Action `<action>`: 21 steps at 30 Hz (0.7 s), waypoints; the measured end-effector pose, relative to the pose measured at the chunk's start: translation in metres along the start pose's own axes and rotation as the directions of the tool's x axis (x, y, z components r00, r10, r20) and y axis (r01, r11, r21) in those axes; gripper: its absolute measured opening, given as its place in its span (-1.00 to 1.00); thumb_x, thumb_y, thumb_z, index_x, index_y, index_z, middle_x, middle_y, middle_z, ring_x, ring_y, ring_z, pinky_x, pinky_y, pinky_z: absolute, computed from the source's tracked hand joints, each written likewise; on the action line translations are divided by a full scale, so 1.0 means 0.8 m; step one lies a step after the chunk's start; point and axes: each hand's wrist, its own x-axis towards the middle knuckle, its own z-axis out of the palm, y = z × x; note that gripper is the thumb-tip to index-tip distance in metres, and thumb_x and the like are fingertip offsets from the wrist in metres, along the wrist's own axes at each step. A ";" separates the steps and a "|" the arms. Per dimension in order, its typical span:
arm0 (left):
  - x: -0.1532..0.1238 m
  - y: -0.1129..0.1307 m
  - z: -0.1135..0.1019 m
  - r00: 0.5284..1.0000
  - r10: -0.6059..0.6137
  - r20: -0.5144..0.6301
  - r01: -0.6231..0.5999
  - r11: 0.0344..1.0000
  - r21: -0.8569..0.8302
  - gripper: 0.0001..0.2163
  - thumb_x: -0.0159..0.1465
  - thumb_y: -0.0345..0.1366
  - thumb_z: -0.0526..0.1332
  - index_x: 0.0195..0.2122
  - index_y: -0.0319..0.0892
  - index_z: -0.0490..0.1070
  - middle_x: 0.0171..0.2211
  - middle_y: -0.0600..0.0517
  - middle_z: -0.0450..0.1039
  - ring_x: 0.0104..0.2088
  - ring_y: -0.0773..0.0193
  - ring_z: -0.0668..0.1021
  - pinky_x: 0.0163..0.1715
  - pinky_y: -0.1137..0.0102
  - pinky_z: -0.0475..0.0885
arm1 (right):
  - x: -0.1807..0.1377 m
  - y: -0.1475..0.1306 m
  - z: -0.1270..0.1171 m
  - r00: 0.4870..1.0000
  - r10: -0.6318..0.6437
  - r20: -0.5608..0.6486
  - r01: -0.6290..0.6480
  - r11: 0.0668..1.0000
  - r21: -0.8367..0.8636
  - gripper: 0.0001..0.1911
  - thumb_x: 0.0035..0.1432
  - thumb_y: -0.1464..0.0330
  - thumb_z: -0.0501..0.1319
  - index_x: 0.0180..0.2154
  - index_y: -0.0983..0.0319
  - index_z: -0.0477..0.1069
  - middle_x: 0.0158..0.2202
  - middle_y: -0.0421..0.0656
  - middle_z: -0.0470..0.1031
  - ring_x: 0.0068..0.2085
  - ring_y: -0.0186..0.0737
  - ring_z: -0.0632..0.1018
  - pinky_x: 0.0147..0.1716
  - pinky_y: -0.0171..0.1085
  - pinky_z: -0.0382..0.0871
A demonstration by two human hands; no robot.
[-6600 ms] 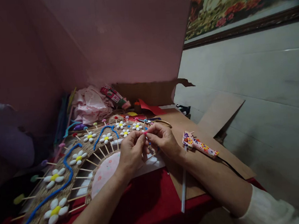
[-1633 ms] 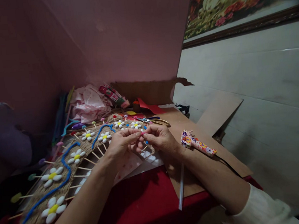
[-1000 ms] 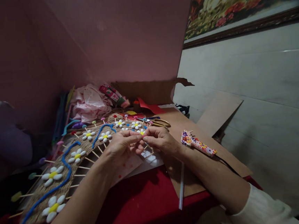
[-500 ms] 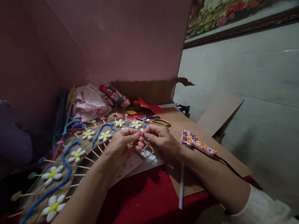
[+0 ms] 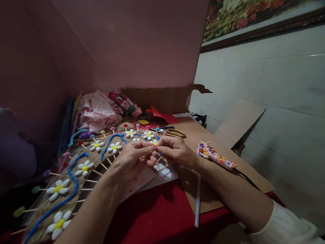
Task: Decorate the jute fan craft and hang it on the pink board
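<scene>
Thumb and fingertips of the left hand (image 5: 135, 154) and of the right hand (image 5: 179, 152) met in a pinch, both closed on one small pink bit (image 5: 155, 148), held just above the panel's far inner edge. The left palm was turned partly up, its lower fingers curled loosely; the right knuckles faced up. Both forearms slanted inward from the lower corners, the right one with a white sleeve (image 5: 285, 223) near the elbow.

Beneath and to the left lay one twine-covered panel (image 5: 43, 210). Seven white flowers (image 5: 58, 189) with yellow centres showed nearly whole on it, with others partly hidden near the fingers. Two long blue strands (image 5: 77, 184) wound between them.

To the right, one flower-patterned glue gun (image 5: 215, 156) and one clear stick (image 5: 197, 202) rested on brown cardboard (image 5: 254, 174), the stick overhanging the near edge. Beyond the hands were one pair of gold-handled scissors (image 5: 182, 131) and one pink-and-green tube (image 5: 123, 102).
</scene>
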 end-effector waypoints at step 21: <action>0.001 -0.002 0.010 0.996 0.041 -0.074 -0.036 0.996 0.078 -0.86 -0.03 -0.41 0.34 -0.54 -0.32 0.37 -0.60 -0.02 0.42 -0.68 0.37 0.44 -0.68 0.52 0.34 | 0.000 0.002 0.005 0.997 0.080 -0.016 -0.079 0.996 0.048 -0.81 0.12 0.29 0.14 -0.45 0.28 0.29 -0.66 -0.34 0.19 -0.68 -0.53 0.17 -0.71 -0.46 0.00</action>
